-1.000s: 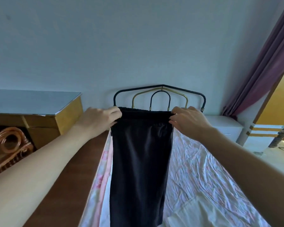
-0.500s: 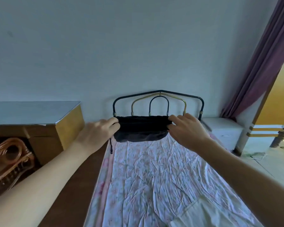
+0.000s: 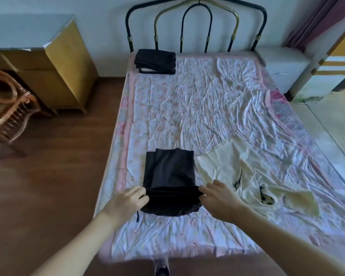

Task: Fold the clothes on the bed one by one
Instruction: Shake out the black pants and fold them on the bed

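From the head camera I see the black trousers (image 3: 169, 174) lying near the foot of the bed (image 3: 207, 108), doubled over with the waistband on top at the near end. My left hand (image 3: 125, 202) pinches the left end of that waistband, fingers curled around the fabric, and my right hand (image 3: 219, 196) grips the right end the same way. Just to the right, touching the trousers, a cream garment (image 3: 247, 176) lies spread and unfolded. A folded dark garment (image 3: 155, 61) sits at the far left corner by the metal headboard (image 3: 195, 18). A wicker chair (image 3: 8, 108) stands on the floor at left.
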